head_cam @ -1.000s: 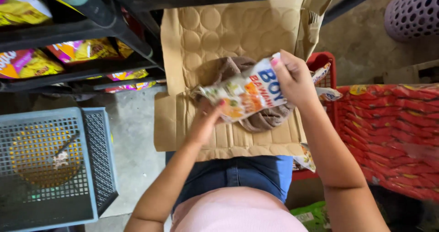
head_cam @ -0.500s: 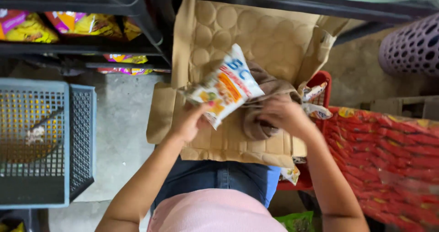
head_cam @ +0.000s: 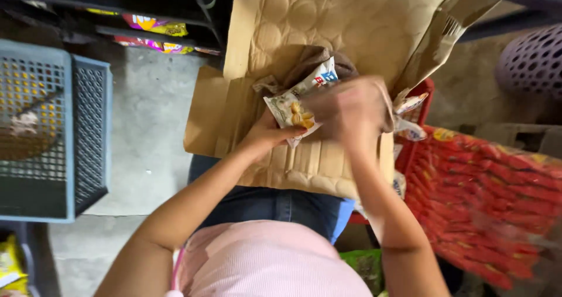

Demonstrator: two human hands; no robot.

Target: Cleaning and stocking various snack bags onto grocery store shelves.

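My left hand (head_cam: 270, 134) grips the lower edge of a white snack packet (head_cam: 297, 102) with pictures of biscuits on it, held over an open cardboard box (head_cam: 328, 33). My right hand (head_cam: 350, 112) is blurred with motion and lies across the packet's right side; I cannot tell whether it grips it. Under the packet, brown crumpled paper (head_cam: 319, 58) lies in the box. The box rests against my lap, its flaps spread.
A blue-grey plastic crate (head_cam: 88, 139) stands on the concrete floor at left. Shelves with colourful snack bags (head_cam: 153, 25) are at the top left. A red basket (head_cam: 422, 92) with packets and a red wrapped bundle (head_cam: 497, 203) are at right. A purple perforated basket (head_cam: 533, 60) is at the far right.
The packet has come lower and nearer the box. My right hand moved from the brown paper onto the packet. My left hand keeps its hold.
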